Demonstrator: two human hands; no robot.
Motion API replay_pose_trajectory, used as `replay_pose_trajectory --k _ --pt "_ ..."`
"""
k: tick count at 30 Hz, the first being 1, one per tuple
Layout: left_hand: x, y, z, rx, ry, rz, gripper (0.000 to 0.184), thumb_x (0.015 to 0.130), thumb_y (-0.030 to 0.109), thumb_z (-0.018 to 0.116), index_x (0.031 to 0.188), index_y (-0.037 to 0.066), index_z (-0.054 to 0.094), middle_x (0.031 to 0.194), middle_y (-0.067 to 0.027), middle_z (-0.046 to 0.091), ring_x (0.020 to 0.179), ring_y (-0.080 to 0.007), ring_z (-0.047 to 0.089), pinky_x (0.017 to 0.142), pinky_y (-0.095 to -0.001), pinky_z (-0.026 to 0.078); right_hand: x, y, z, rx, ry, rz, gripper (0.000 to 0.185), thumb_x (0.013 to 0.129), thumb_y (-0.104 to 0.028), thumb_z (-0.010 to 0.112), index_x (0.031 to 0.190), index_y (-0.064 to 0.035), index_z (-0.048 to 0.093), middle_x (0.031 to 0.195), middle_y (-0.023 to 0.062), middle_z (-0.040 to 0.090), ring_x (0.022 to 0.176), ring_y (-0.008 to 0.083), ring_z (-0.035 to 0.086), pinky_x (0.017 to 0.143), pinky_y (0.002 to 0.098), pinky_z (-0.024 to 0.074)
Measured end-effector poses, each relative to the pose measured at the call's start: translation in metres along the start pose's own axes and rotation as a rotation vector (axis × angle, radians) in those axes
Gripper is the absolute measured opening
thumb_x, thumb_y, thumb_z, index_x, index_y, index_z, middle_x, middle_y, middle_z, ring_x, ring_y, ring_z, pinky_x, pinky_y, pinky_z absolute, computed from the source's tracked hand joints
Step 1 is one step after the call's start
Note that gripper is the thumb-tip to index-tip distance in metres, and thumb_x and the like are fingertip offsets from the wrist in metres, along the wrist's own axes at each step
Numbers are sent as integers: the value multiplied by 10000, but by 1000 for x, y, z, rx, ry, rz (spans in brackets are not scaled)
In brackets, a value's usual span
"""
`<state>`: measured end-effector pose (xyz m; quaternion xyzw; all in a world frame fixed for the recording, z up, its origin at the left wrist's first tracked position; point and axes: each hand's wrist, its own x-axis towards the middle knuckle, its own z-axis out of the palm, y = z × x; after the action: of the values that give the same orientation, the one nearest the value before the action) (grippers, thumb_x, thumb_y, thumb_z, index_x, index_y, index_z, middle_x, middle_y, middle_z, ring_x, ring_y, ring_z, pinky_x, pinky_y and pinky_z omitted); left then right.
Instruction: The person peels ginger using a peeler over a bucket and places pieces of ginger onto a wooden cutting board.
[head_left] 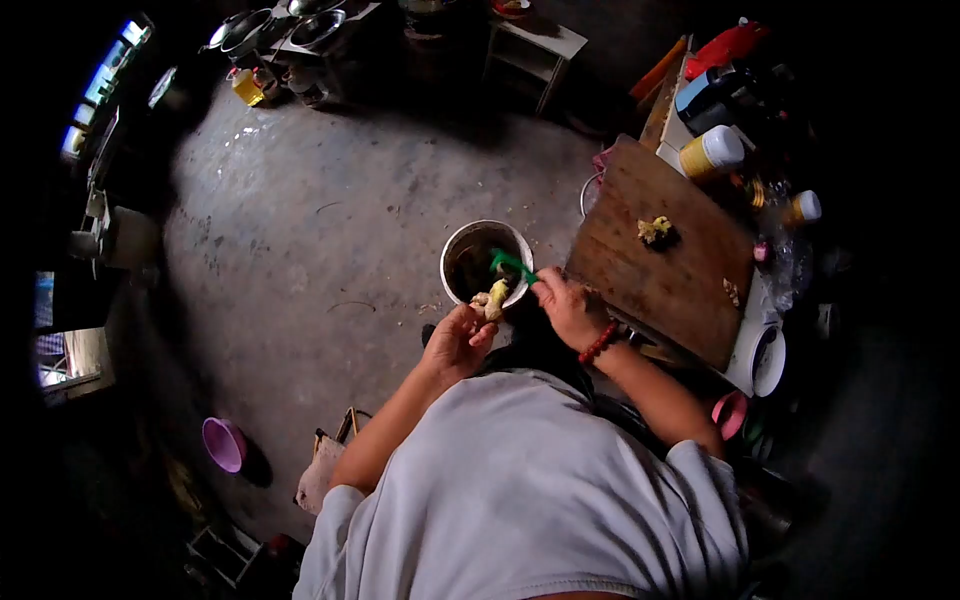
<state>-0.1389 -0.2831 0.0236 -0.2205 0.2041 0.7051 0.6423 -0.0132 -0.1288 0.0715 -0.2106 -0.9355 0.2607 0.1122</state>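
Note:
My left hand (460,340) is closed on a knobbly piece of ginger (492,300), partly peeled to pale yellow. It is held over the near rim of a white bucket (447,262) with a dark inside. In my right hand (570,308), which wears a red bead bracelet, is a green-handled peeler (508,262). The peeler's head is above the bucket, close to the ginger; whether they touch I cannot tell. Another piece of ginger (655,231) lies on the brown wooden board (625,260) to the right.
White-capped jars (712,152) and bottles crowd the board's far right side. A purple basin (224,445) sits on the concrete floor (300,220) at lower left. Pots (318,30) and an oil bottle (246,88) stand at the back left, a small white table (540,38) at the back.

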Motion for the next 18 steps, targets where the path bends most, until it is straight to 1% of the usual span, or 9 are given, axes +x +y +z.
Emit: replay_pose_trajectory --k 2,3,4,6,8,12,14,15,18 --pt "-6 0 8 137 165 -11 235 774 39 512 1006 7 485 894 -155 558 616 -141 483 498 -179 397 0 11 8 129 63 -38 137 897 -183 526 986 -79 527 797 159 601 724 333 600 606 378 466" --pt "-10 0 11 134 170 -11 235 774 39 512 1006 7 485 894 -155 558 616 -141 483 498 -179 397 1 13 10 256 129 -69 152 900 -189 526 1010 -83 529 820 152 604 740 306 608 623 354 468" --pt "-12 -2 14 190 162 30 227 805 95 543 1014 16 498 899 -132 569 636 -138 497 523 -184 412 1 13 8 314 71 -124 211 900 -206 546 1055 -62 550 882 111 623 810 217 612 715 300 460" --pt "-10 0 14 249 149 70 232 837 151 574 1022 25 512 904 -109 580 656 -136 511 547 -188 427 5 21 16 291 20 -237 238 895 -215 563 1060 -44 559 917 91 628 855 181 599 767 287 444" --pt "-5 7 9 287 -117 50 225 850 187 591 1012 44 531 903 -58 588 693 -123 526 578 -202 447 1 36 32 492 -234 -119 314 872 -235 611 1077 1 579 973 55 626 932 108 553 874 259 395" --pt "-3 9 17 286 -56 11 239 872 213 579 1046 52 543 902 -33 594 748 -113 543 646 -215 462 9 10 14 572 -202 -81 279 860 -245 630 989 -3 584 919 46 615 890 98 542 826 259 418" --pt "1 1 29 275 -114 124 322 873 213 596 1143 59 511 992 -33 575 850 -116 549 743 -227 456 11 1 12 579 -189 279 266 849 -254 647 884 -9 549 856 25 589 802 96 536 741 255 444" --pt "3 -1 29 273 -115 126 322 873 213 596 1143 59 511 992 -33 575 850 -116 549 743 -227 456 10 -1 17 577 -191 277 266 849 -254 647 884 -9 549 856 25 589 802 96 536 741 255 444" --pt "10 -3 23 380 -166 302 508 844 171 638 1284 78 403 1245 -36 459 1030 -121 500 841 -244 430 7 -8 29 694 9 278 321 802 -290 690 826 -44 484 748 52 552 683 134 520 638 295 443"
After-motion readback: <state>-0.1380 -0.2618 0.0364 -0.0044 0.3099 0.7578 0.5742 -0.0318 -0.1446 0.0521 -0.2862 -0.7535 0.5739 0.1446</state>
